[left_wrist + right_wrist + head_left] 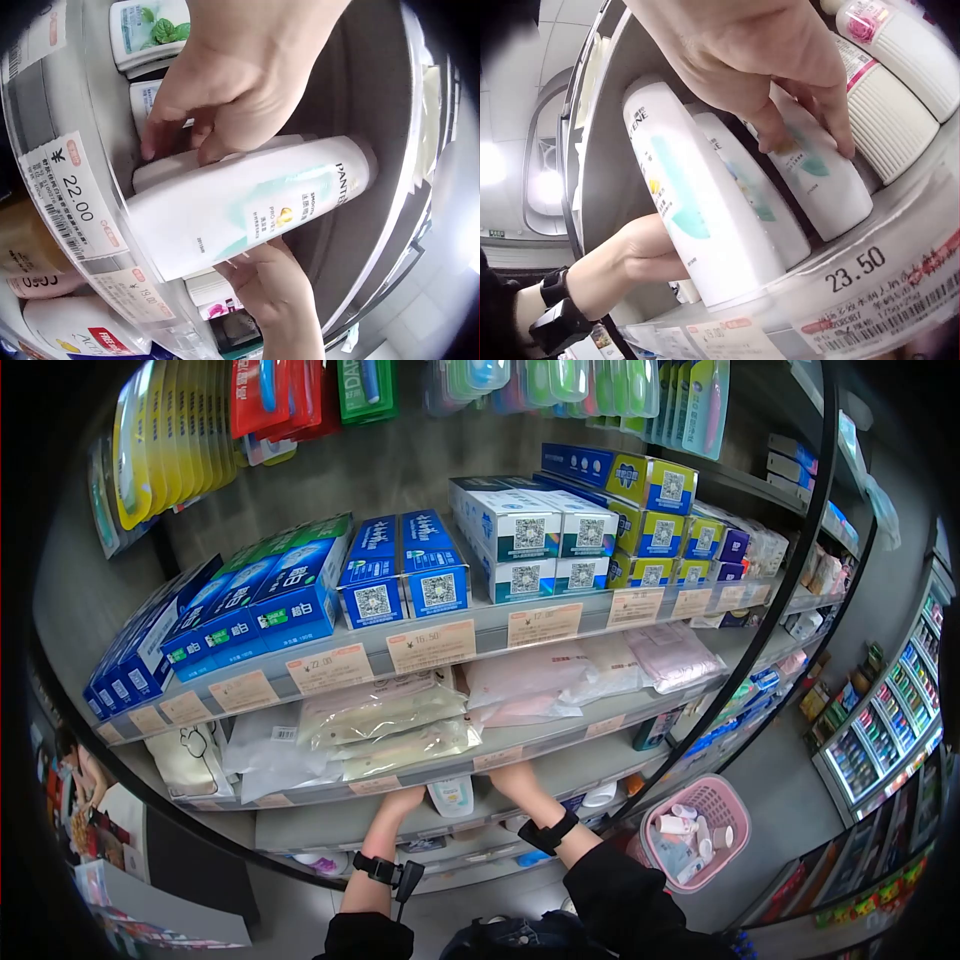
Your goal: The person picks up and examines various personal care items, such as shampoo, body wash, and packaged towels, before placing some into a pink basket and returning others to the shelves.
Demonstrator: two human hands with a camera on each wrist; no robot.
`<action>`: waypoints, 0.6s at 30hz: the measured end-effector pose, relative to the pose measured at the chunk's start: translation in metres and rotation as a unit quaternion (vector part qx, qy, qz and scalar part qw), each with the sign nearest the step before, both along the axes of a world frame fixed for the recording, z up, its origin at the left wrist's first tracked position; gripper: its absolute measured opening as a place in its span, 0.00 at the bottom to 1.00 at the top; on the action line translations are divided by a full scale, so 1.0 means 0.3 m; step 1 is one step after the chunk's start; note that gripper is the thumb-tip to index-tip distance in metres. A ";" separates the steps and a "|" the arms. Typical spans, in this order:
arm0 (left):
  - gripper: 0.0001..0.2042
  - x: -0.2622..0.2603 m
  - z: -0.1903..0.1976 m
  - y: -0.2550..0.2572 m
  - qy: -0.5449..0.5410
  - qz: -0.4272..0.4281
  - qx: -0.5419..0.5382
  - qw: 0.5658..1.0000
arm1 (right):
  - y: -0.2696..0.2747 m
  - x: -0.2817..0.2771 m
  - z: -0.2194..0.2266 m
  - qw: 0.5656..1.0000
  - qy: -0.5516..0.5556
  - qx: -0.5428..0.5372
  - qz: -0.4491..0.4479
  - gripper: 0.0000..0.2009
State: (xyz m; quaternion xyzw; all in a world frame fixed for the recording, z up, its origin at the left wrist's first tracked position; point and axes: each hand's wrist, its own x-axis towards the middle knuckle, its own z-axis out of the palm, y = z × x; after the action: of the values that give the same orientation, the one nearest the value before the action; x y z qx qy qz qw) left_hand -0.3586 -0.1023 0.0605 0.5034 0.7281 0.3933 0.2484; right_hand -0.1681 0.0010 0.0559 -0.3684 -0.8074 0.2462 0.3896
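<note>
The person has both arms in under the upper shelf, down at the lower shelf (310,828), where white shampoo bottles stand packed together. The right hand (757,60) has hold of one of them, the gripped bottle (841,206), thumb on its left edge and fingers over the right. It stands near the shelf's front lip, just behind the 23.50 price label (855,270), with a ribbed cream bottle (892,120) close on its right. To its left are a second white bottle (769,217) and, left again, the Pantene bottle (697,195).

The left hand (232,82) is bent over a white bottle to the left of the Pantene one; whether it grips anything there, I can't tell.

I'd expect the gripped bottle to be weighty for its size, if it's full, with walls that give a little under a squeeze. That smooth, shiny plastic could slide through dry fingers, though a drop would more likely dent it than shatter it. The sound hold looks to be mid-body, across the narrow edges, much as the thumb and fingers lie; pinching only the rounded top would let the base swing into its neighbours.
</note>
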 end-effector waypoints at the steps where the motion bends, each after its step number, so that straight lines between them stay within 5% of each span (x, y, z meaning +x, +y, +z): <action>1: 0.22 0.001 0.012 -0.013 -0.016 0.002 -0.011 1.000 | 0.005 -0.004 -0.010 1.000 -0.001 0.003 -0.004 0.16; 12: 0.22 -0.017 -0.062 -0.030 -0.104 0.026 -0.033 0.994 | 0.032 -0.010 -0.016 0.995 -0.025 -0.060 0.077 0.15; 14: 0.23 -0.014 -0.093 -0.010 -0.403 0.082 0.039 0.911 | 0.035 -0.011 -0.025 0.992 -0.018 -0.087 0.088 0.15; 18: 0.26 0.068 -0.076 -0.005 -0.403 0.094 0.125 0.902 | -0.022 -0.043 0.014 0.966 0.073 -0.235 0.076 0.19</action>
State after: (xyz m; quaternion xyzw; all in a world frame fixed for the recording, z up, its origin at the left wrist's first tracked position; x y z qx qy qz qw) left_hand -0.3382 -0.1037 0.0376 0.2581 0.5548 0.6715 0.4179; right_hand -0.1810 -0.0055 0.0601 -0.3679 -0.7223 0.4839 0.3299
